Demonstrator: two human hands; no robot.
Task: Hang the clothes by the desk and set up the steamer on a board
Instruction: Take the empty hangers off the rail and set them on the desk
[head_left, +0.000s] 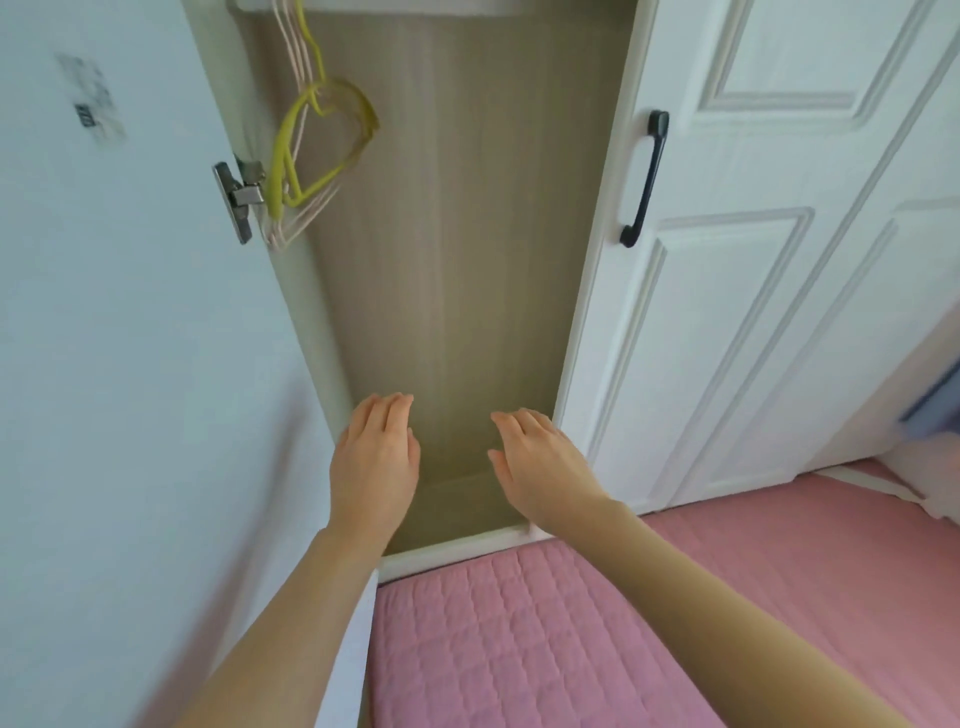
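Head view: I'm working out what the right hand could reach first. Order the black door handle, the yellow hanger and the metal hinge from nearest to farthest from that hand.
From the right hand:
1. Black door handle, above and to its right, on the closed white door.
2. Yellow hanger, up and to the left, hanging inside the open wardrobe.
3. Metal hinge, farthest left, on the open door's edge.

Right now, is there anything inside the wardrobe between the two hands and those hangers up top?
No. In the head view, only bare wood-grain back panel lies between the left hand, the right hand and the hangers; no clothes show.
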